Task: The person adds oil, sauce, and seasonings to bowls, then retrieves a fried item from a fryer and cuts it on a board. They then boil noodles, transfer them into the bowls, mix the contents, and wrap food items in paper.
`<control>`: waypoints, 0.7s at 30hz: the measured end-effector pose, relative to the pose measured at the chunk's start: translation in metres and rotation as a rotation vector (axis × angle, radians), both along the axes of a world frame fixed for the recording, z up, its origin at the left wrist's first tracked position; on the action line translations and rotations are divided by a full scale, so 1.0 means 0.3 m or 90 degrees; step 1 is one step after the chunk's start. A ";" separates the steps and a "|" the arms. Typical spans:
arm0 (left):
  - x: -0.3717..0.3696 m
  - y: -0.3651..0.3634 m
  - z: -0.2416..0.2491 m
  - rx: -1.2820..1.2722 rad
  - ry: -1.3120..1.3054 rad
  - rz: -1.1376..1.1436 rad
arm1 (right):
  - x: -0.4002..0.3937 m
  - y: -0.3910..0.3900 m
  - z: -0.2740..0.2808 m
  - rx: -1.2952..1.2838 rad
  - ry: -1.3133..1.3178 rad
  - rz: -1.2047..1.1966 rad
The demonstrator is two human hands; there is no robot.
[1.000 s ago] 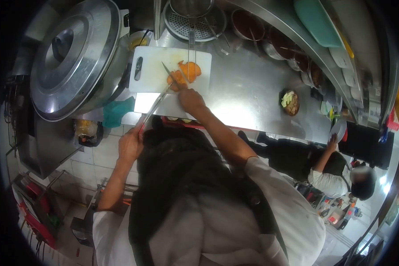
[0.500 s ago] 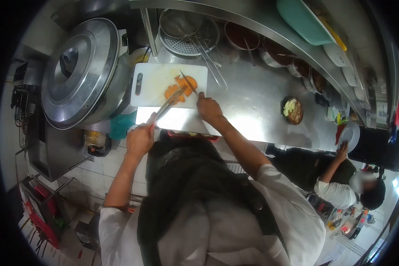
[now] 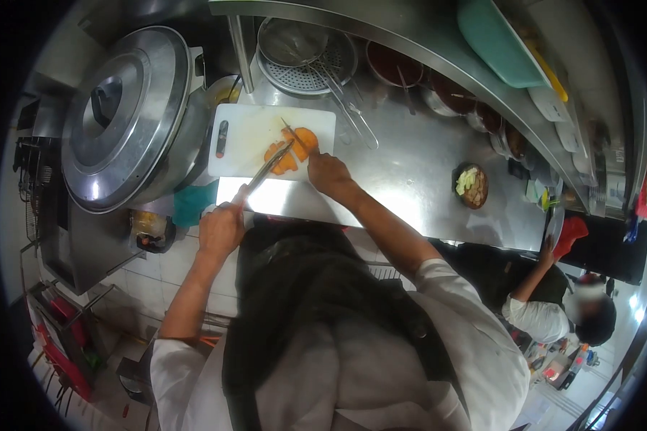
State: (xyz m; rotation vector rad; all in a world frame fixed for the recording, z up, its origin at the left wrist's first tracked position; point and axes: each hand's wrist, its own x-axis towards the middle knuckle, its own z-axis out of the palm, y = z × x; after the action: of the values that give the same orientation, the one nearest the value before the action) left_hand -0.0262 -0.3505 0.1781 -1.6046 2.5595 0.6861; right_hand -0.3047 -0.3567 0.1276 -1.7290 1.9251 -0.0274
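Orange food pieces (image 3: 283,164) lie on a white cutting board (image 3: 248,129) on the steel counter. My left hand (image 3: 221,228) is closed on metal tongs (image 3: 266,170), whose tips reach the orange pieces. A knife (image 3: 292,133) is gripped in my right hand (image 3: 329,174), its blade angled up and left across the larger orange piece. Part of the blade is hidden by the food and my fingers.
A large lidded pot (image 3: 126,118) stands left of the board, strainers (image 3: 295,43) behind it. A small bowl of food (image 3: 471,185) sits to the right. Sauce containers (image 3: 394,63) line the back. At the right, a co-worker's hand (image 3: 547,253) holds a plate near a red cloth (image 3: 571,235).
My right hand and the knife have shifted slightly left. The tongs' tips have moved a little left and up. The co-worker's plate has tilted, and more of the red cloth shows.
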 end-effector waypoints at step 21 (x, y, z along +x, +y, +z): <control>0.022 -0.029 -0.052 0.050 0.007 0.017 | 0.014 -0.004 -0.090 0.065 0.022 -0.052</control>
State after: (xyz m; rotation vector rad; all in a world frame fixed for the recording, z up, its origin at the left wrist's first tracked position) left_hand -0.0195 -0.3594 0.1626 -1.6185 2.4896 0.7903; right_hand -0.3004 -0.3579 0.1006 -1.5942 1.9859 0.0710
